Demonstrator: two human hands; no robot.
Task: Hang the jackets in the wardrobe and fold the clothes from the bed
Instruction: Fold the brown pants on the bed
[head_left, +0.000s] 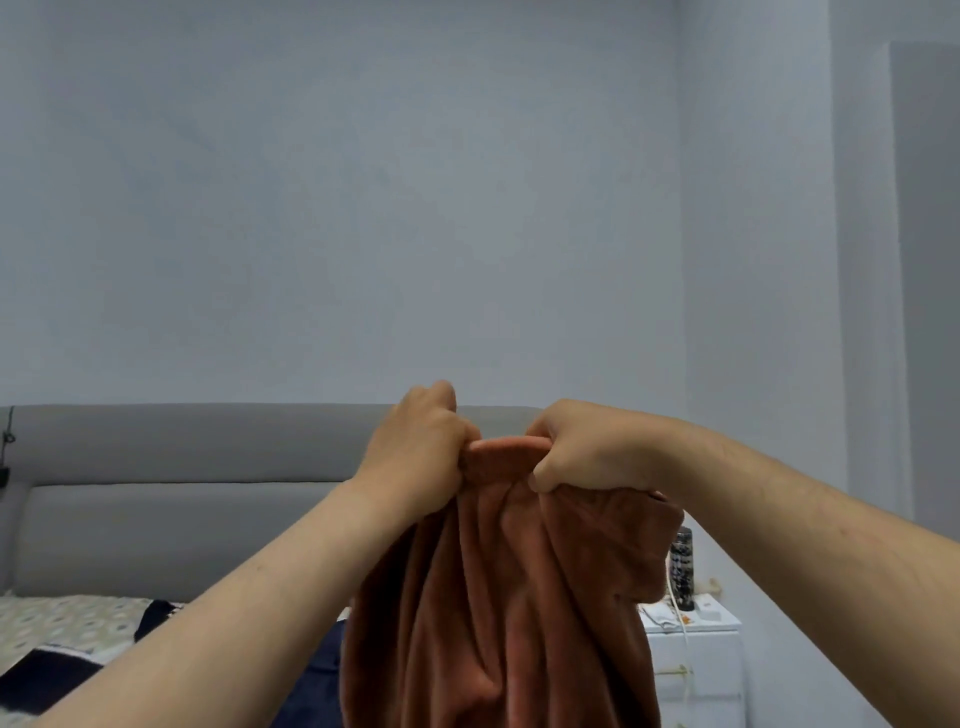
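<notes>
A rust-brown velvety garment (498, 597) hangs in front of me, held up at chest height above the bed. My left hand (415, 452) grips its top edge on the left side. My right hand (582, 449) grips the same edge close beside it, fingers curled round a bunched fold. The cloth falls in long folds out of the bottom of the view. Dark navy clothing (57, 675) lies on the patterned bedsheet (62, 618) at the lower left, partly hidden by my left forearm.
A grey padded headboard (182, 499) runs along the back wall. A white bedside cabinet (696, 665) stands to the right with a dark patterned bottle (681, 569) and a white cable on it. A grey door or panel (930, 260) is at the far right.
</notes>
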